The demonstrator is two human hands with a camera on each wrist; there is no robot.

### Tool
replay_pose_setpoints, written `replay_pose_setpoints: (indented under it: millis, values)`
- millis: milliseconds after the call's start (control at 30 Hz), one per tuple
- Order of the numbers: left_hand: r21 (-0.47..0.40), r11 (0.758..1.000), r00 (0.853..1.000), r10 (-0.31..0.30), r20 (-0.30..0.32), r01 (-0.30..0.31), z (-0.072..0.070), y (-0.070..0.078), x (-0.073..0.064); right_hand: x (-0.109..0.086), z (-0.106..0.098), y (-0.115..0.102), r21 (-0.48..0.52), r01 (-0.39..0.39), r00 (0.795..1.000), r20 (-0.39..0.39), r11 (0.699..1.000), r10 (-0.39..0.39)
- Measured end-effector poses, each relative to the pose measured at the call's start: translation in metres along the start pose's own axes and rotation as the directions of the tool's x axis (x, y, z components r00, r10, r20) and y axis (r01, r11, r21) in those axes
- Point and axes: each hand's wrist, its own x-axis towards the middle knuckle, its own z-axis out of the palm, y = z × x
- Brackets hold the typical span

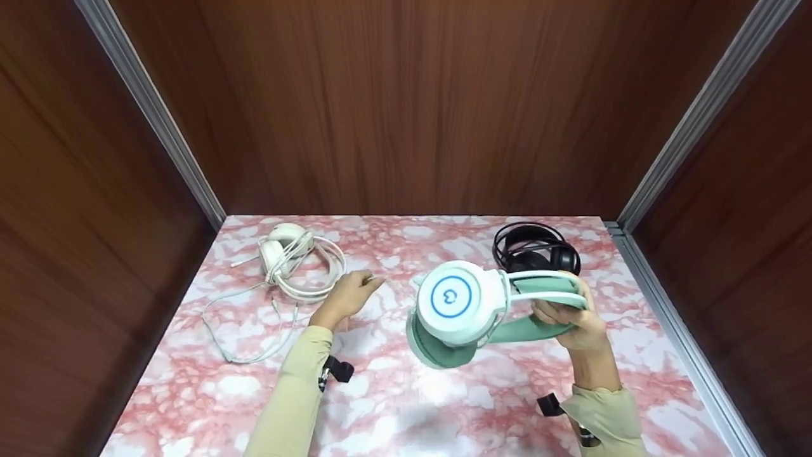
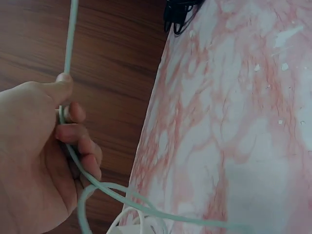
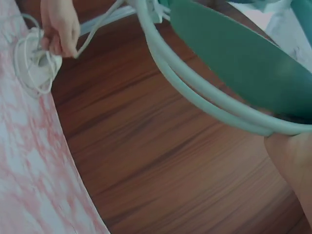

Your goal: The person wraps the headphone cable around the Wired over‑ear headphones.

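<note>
Mint-green and white headphones are held up above the table by my right hand, which grips the headband. One round ear cup with a blue ring faces up in the head view. In the right wrist view the green band padding and two pale outer hoops fill the upper right. My left hand pinches a pale green cable between thumb and fingers. The cable runs on across the palm and loops below the hand in the left wrist view. Fingers of the right hand are partly hidden behind the band.
White headphones with a coiled cable lie at the back left, close beside my left hand. Black headphones lie at the back right, behind the held pair. Brown wood panels enclose the marbled pink-and-white table at the back and sides.
</note>
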Motion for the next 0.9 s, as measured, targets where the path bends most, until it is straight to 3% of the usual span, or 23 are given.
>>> replay_pose_setpoints:
  millis: [100,167,233,267,300,367,433,467,500,600,667,767,833,900]
  values:
    - [0.078,0.997,0.994,0.016,-0.107,-0.008,-0.002,0.007,0.003,-0.005,-0.001,0.002,0.057,-0.066,0.998,0.008,0.996,0.066]
    - [0.157,0.988,0.984,0.024,-0.176,0.004,-0.006,0.014,0.004,-0.011,0.000,0.003,-0.038,-0.115,0.993,-0.025,0.993,0.114]
    - [0.217,0.976,0.978,0.032,-0.205,0.013,-0.013,0.023,0.006,-0.014,-0.001,0.005,-0.206,-0.203,0.979,-0.076,0.957,0.191]
    - [0.247,0.969,0.975,0.044,-0.218,0.012,-0.016,0.027,0.007,-0.011,0.002,0.005,-0.325,-0.257,0.966,-0.118,0.910,0.231]
    - [0.268,0.963,0.971,0.060,-0.232,0.005,-0.019,0.032,0.008,-0.011,0.002,0.007,-0.458,-0.327,0.945,-0.182,0.827,0.272]
    - [0.288,0.957,0.965,0.093,-0.247,-0.019,-0.025,0.042,0.009,-0.006,0.001,0.015,-0.648,-0.444,0.896,-0.307,0.619,0.322]
    - [0.271,0.961,0.959,0.130,-0.252,-0.059,-0.028,0.051,0.008,-0.003,0.001,0.026,-0.735,-0.544,0.837,-0.444,0.404,0.320]
    - [0.255,0.964,0.956,0.145,-0.255,-0.078,-0.028,0.055,0.006,-0.002,0.001,0.032,-0.748,-0.580,0.813,-0.506,0.323,0.287]
    - [0.222,0.971,0.958,0.146,-0.245,-0.092,-0.027,0.060,0.004,-0.004,-0.002,0.039,-0.754,-0.599,0.800,-0.548,0.268,0.244]
    - [0.112,0.989,0.970,0.120,-0.212,-0.098,-0.022,0.071,-0.008,-0.005,-0.004,0.057,-0.796,-0.577,0.816,-0.574,0.185,0.073]
    - [-0.012,0.996,0.979,0.087,-0.182,-0.090,-0.016,0.078,-0.019,-0.008,-0.004,0.067,-0.849,-0.513,0.853,-0.521,0.128,-0.038]
    - [-0.182,0.978,0.987,0.072,-0.145,-0.098,-0.002,0.086,-0.035,-0.012,-0.005,0.079,-0.908,-0.418,0.894,-0.414,0.012,-0.170]
    - [-0.265,0.956,0.984,0.089,-0.152,-0.127,0.009,0.089,-0.043,-0.013,-0.007,0.086,-0.919,-0.393,0.892,-0.374,-0.028,-0.254]
    - [-0.288,0.944,0.976,0.109,-0.190,-0.162,0.022,0.086,-0.049,-0.012,-0.008,0.092,-0.913,-0.408,0.863,-0.383,-0.007,-0.328]
